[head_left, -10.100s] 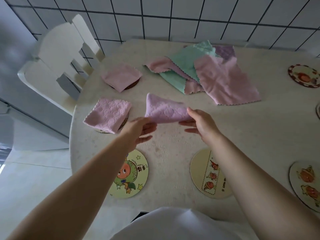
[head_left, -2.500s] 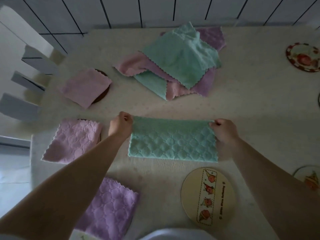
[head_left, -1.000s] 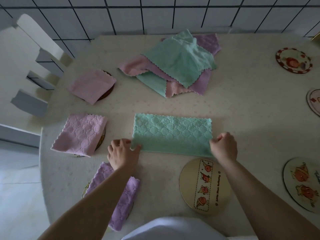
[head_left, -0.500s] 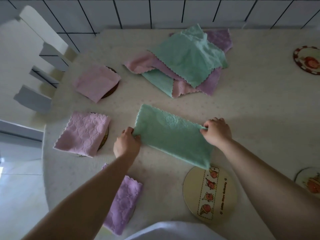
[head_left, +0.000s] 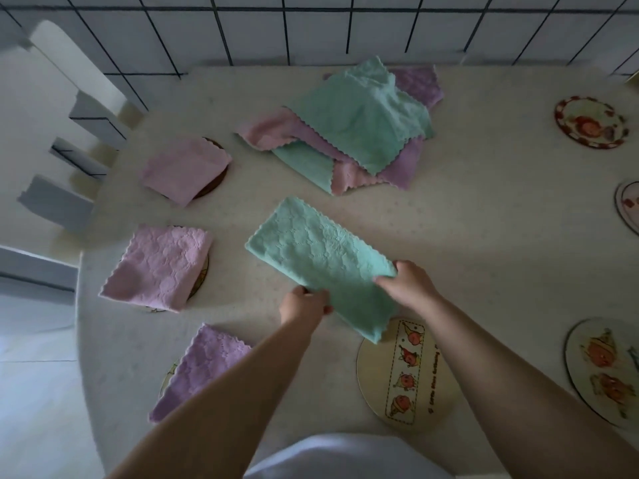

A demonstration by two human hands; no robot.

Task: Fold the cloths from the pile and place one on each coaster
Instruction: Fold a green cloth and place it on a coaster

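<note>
Both hands hold one green cloth, folded into a long strip, above the desk: the left hand pinches its near left edge with curled fingers, the right hand grips its right edge, fingers curled round the fabric. The strip slants from upper left down to its near corner, which hangs over the top rim of a bare coaster printed with a column of four small figures. Three folded cloths already lie on coasters at the left: a pink one farthest, a pink one in the middle, a purple one nearest. The pile sits at the far middle of the desk, showing two green, one pink and one purple layer; whether more lie beneath cannot be told. Three more bare coasters lie along the right: one far, one cut by the edge, one near. A white chair stands at the left.
</note>
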